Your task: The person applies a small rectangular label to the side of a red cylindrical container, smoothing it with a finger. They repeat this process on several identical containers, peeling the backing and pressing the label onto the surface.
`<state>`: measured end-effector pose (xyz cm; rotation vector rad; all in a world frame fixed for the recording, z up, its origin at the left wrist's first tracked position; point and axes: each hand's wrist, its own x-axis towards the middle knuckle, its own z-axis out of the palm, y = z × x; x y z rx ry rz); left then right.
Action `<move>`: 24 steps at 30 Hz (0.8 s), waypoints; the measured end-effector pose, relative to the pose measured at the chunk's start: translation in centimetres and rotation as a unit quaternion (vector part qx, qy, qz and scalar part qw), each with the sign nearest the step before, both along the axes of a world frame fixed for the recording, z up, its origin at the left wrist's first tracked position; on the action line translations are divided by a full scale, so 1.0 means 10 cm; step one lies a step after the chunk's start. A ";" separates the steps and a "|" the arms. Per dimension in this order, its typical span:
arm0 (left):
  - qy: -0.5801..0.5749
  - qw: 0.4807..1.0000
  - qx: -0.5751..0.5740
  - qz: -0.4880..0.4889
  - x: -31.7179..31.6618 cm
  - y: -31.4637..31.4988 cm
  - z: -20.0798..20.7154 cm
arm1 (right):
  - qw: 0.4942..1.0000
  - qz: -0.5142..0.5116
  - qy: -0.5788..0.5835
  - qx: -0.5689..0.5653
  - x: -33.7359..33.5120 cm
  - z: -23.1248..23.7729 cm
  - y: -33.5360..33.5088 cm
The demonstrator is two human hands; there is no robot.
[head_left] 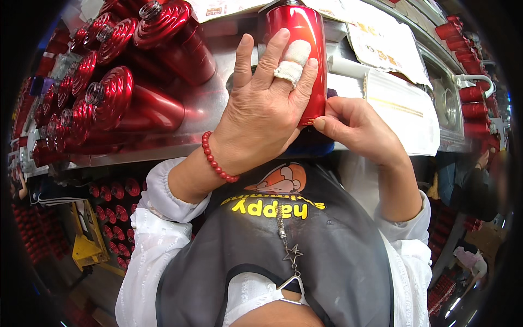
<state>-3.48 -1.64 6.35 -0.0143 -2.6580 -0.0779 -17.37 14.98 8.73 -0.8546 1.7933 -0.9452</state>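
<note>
A glossy red cylinder [315, 52] lies lengthwise on the bench in front of me, its near end toward my body. My left hand [267, 103] rests over it with fingers spread and stretched out; its thumb is hidden. White wrapping [289, 71] covers one finger, and a red bead bracelet [215, 158] circles the wrist. At the cylinder's near right edge, my right hand [357, 126] has thumb and forefinger pressed together. Small gold marks show beside that thumb tip, but whatever the pinch holds is too small to tell.
Several red vessels with stepped tops [169, 24] crowd the metal bench [199, 122] on the left. White printed sheets [381, 46] and a white pad [403, 111] lie to the right. Further red vessels [473, 111] stand far right; a yellow pallet jack [87, 252] is at lower left.
</note>
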 end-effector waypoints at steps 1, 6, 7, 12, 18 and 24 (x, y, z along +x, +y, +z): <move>-0.004 1.000 -0.004 0.002 0.00 0.00 0.00 | 1.000 0.002 0.004 0.006 0.01 0.02 -0.01; 0.003 1.000 -0.011 0.005 -0.02 0.03 -0.01 | 0.999 -0.010 0.048 0.004 0.06 0.06 -0.03; 0.001 1.000 -0.018 0.007 -0.02 0.03 0.00 | 0.998 -0.010 0.054 -0.004 0.07 0.05 -0.03; 0.012 1.000 -0.010 -0.002 -0.04 0.02 -0.01 | 0.999 -0.018 0.006 0.027 0.02 0.05 0.02; 0.011 1.000 -0.014 -0.004 -0.05 0.03 0.00 | 0.999 -0.026 0.005 0.024 0.04 0.09 0.00; 0.016 1.000 -0.022 -0.002 -0.05 0.03 -0.02 | 0.999 -0.046 0.003 0.021 0.08 0.08 -0.03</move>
